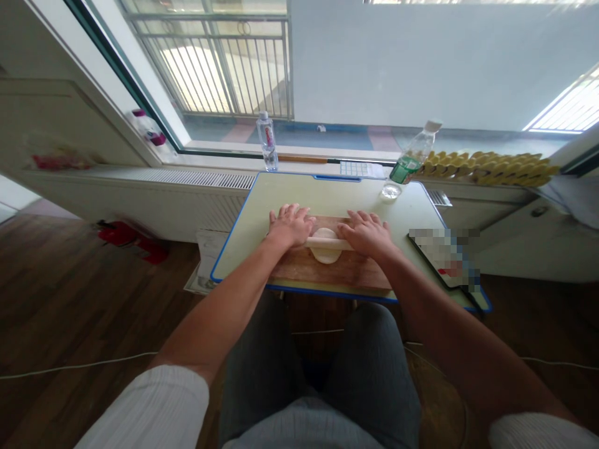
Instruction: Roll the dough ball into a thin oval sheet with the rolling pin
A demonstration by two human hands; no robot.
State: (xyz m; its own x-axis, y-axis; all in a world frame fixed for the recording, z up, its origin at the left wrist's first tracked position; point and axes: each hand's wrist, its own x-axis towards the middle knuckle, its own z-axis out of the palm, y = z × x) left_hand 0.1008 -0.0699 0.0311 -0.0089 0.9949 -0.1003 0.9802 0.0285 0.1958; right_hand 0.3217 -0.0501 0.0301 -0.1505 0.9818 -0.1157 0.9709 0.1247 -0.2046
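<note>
A pale rolling pin [329, 244] lies crosswise over a flat round of dough [326, 255] on a wooden board [322, 274]. On the pin's left part rests my left hand [291, 226], palm down, fingers stretched forward past the pin. My right hand [365, 232] lies the same way over the right part, its fingers spread and flat. Both palms cover the pin's ends. Between the hands, the dough shows in front of and behind the pin.
The board sits on a small blue-edged table [299, 190]. A green-labelled bottle [405, 168] stands at its back right, and a dark-edged tablet-like object [440, 259] lies at the right. Another bottle [267, 142] is on the windowsill. A red fire extinguisher [133, 241] lies on the floor.
</note>
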